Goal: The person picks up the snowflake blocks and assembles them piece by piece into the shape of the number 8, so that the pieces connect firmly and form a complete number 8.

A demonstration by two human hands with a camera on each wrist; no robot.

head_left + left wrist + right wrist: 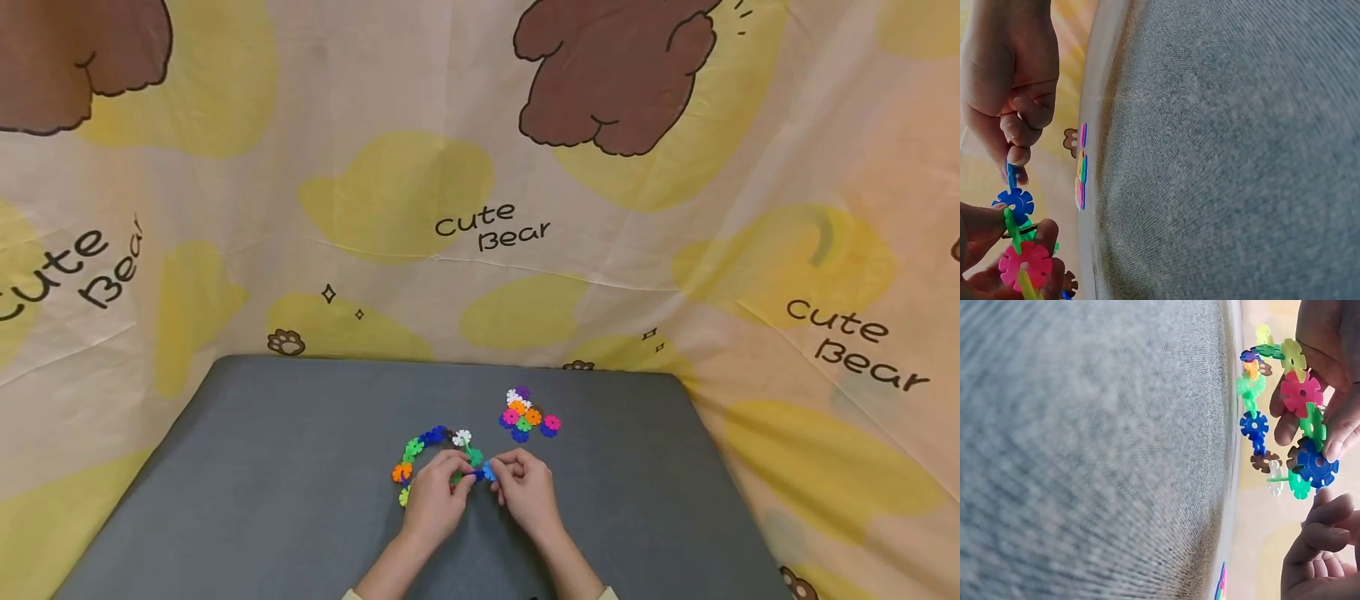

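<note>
A chain of flower-shaped interlocking plastic discs (pixel 1254 425) curves round in a loop, in green, orange, blue, brown, white, pink and yellow. My left hand (pixel 437 498) holds one end of it, its thumb and fingers pinching by a dark blue disc (pixel 1318 464) beside a green one. Facing it, my right hand (pixel 528 492) pinches a lighter blue disc (pixel 490 471) between thumb and fingers. In the left wrist view that disc (pixel 1012 177) appears edge-on, touching the dark blue disc (pixel 1017 205). Part of the loop is hidden behind my left hand in the head view.
A small pile of loose discs (pixel 523 423) in pink, orange, white, purple, green and blue lies beyond my right hand. Everything is on a grey cloth-covered table (pixel 300 467). Behind and beside it hangs a printed bear curtain (pixel 375 192).
</note>
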